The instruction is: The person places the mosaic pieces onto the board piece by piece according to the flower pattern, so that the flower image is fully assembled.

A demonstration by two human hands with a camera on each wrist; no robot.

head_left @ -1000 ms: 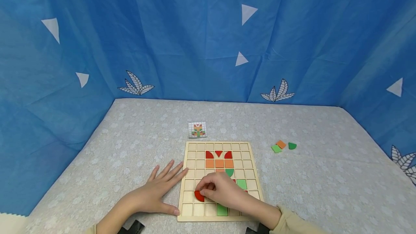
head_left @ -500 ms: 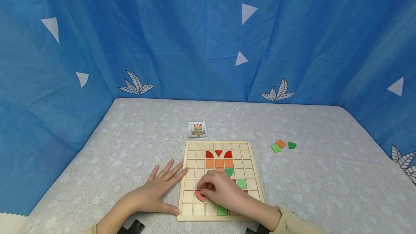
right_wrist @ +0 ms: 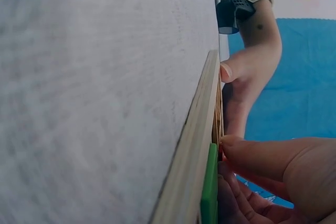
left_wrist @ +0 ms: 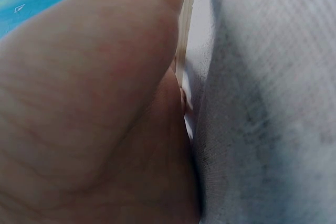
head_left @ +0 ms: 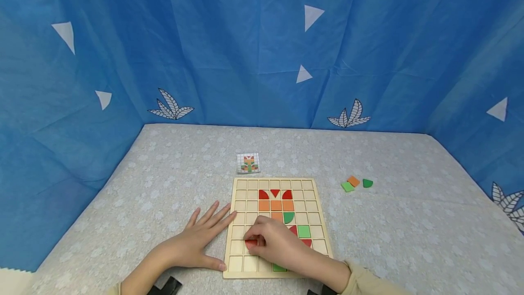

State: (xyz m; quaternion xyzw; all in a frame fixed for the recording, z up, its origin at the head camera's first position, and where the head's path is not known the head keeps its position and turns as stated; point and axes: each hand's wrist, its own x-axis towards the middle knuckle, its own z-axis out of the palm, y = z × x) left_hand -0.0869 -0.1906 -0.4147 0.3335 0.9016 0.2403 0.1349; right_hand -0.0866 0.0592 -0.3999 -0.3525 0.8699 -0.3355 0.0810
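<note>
A pale wooden grid board (head_left: pixel 236 265) lies on the table, with red, orange and green tiles set in some of its squares. My left hand (head_left: pixel 194 246) lies flat with spread fingers; its fingertips and thumb touch the board's left edge. Over the lower left squares, my right hand (head_left: pixel 278 242) pinches a red curved-edged tile (head_left: pixel 250 243) between thumb and fingers, partly covering it. In the right wrist view, a green tile (right_wrist: pixel 209 187) stands slightly above the board's rim beside the fingers. The left wrist view shows mostly palm and tablecloth.
Beyond the board lies a small pattern card (head_left: pixel 248 163) with a coloured grid picture. To the right are loose tiles: an orange square (head_left: pixel 354 181), a light green square (head_left: pixel 347 187) and a dark green curved one (head_left: pixel 367 183). A blue curtain (head_left: pixel 262 49) hangs behind.
My right hand has shifted slightly left and its fingers have moved over the red tile, hiding more of it. More tiles show to the right of the hand. The left hand stays put.
</note>
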